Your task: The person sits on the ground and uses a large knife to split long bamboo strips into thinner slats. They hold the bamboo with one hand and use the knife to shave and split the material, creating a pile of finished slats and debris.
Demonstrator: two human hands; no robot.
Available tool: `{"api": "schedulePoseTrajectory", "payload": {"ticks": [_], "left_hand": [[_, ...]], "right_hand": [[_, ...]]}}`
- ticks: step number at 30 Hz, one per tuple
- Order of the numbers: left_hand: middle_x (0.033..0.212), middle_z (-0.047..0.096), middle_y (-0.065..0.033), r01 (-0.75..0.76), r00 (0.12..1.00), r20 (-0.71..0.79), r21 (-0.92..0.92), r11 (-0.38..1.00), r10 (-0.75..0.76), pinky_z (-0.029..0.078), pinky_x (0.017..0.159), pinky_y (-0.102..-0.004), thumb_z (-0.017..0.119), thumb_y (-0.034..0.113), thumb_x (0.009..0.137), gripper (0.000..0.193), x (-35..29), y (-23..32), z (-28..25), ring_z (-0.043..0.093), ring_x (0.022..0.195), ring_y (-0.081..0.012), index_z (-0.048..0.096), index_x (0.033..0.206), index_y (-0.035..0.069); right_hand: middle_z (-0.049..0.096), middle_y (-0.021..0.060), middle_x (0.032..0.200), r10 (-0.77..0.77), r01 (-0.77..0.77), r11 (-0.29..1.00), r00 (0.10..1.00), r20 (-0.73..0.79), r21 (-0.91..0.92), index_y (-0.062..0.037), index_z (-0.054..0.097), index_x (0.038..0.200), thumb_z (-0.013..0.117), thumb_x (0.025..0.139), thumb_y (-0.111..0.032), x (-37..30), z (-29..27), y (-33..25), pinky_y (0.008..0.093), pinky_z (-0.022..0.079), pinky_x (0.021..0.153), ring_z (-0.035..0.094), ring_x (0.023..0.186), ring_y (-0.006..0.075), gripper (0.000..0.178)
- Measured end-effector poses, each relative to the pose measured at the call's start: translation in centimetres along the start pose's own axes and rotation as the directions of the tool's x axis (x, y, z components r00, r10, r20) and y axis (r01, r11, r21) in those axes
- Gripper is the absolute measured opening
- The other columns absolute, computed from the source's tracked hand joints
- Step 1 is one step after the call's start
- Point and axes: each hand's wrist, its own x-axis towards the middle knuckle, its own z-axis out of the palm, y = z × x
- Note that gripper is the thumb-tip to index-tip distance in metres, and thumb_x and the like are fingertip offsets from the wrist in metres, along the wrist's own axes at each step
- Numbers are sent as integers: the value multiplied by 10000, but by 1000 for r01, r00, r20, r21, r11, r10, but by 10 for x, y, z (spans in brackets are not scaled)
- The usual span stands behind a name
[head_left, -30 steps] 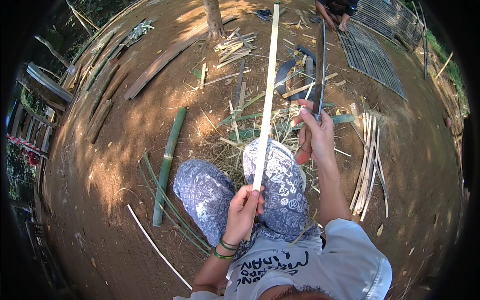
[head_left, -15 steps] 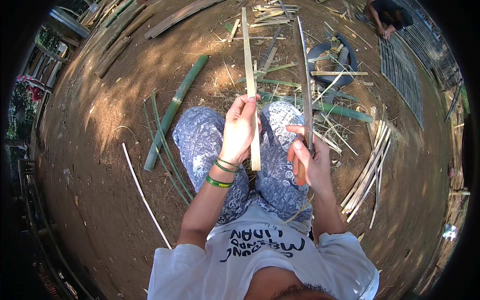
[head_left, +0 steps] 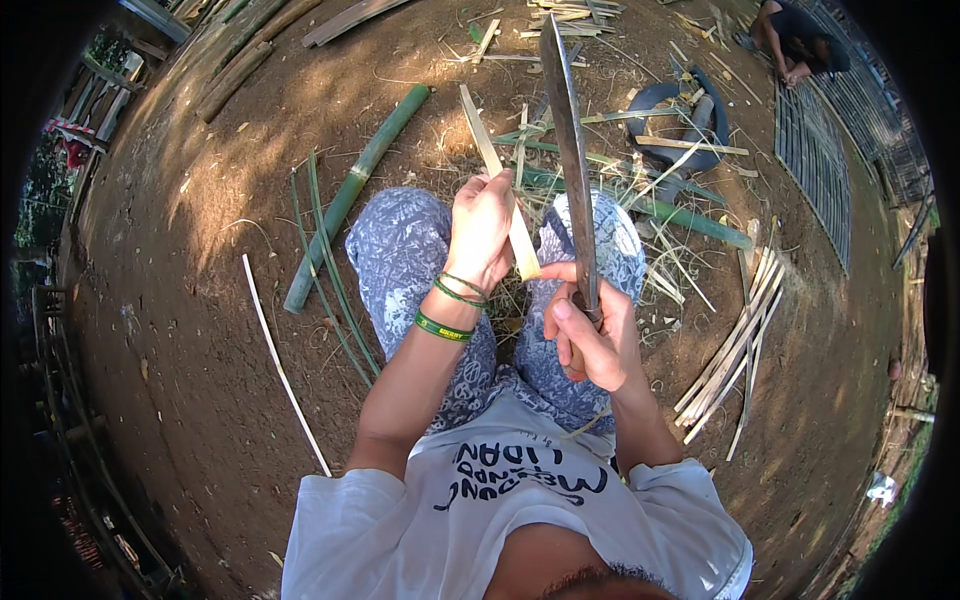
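Note:
My left hand (head_left: 482, 225) is closed around a flat, pale bamboo strip (head_left: 523, 248), which slants from far left to near right above my knees. In my right hand (head_left: 600, 335) is the wooden handle of a long machete (head_left: 570, 140). Its dark blade points up and away from me, just right of the strip. The outstretched index finger of my right hand reaches the strip's near end and seems to touch it. Part of the handle is hidden by my fingers.
A green bamboo pole (head_left: 355, 185) and thin green strips (head_left: 325, 260) lie left. Pale strips (head_left: 735, 340) are bundled at right. A dark ring-shaped thing (head_left: 640, 120) sits ahead among scraps. Far right, another person (head_left: 795, 45) crouches by a slatted bamboo panel (head_left: 815, 170).
The bamboo strip has tilted, its near end swinging right and its far end dropping. My right hand has come left with the machete, bringing its index finger to the strip's end.

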Motion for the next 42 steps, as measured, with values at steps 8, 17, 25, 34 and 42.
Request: {"api": "schedulePoseTrajectory", "payload": {"ticks": [8, 17, 25, 34, 42], "left_hand": [[793, 544, -29, 13, 997, -76, 149, 989, -1, 420, 534, -271, 571, 159, 978, 181, -8, -21, -16, 504, 632, -105, 540, 1065, 3], [734, 618, -30, -73, 980, 197, 291, 954, 14, 493, 498, -216, 522, 297, 1047, 335, -70, 30, -83, 619, 579, -99, 636, 1082, -16], [1003, 722, -177, 336, 508, -610, 790, 512, 608, 521, 881, -446, 602, 269, 933, 401, -14, -51, -440, 682, 978, -347, 630, 1216, -14], [1019, 720, -165, 511, 601, -715, 688, 516, 358, 544, 890, -403, 621, 232, 947, 407, -1, -85, -507, 698, 958, -287, 609, 1298, 26], [856, 662, -50, -160, 616, -484, 696, 700, 622, 488, 537, -260, 453, 148, 1048, 155, -6, -16, -507, 620, 681, -100, 545, 1083, 28]], "right_hand": [[658, 23, 835, -147, 126, 987, 959, -241, -102, 11, 585, 1213, 757, 855, -52, 7, 33, 11, 185, 399, 435, 549, 535, 31, 402], [519, 14, 545, -83, 69, 996, 952, -294, -57, -4, 596, 1018, 690, 912, -76, 18, 39, 3, 218, 406, 407, 479, 418, 68, 159], [580, 55, 637, -181, 204, 970, 970, -160, 136, 49, 589, 1120, 725, 831, 12, 37, 19, -5, 214, 369, 388, 469, 411, 72, 322], [554, 7, 618, -316, 311, 949, 928, -197, -55, 17, 603, 1049, 710, 877, -27, 77, 17, -34, 204, 369, 386, 465, 409, 58, 207], [503, -29, 576, -493, 443, 848, 861, -124, -292, -54, 635, 1051, 717, 918, -140, 134, 13, -82, 219, 326, 351, 445, 409, 47, 178]]}}
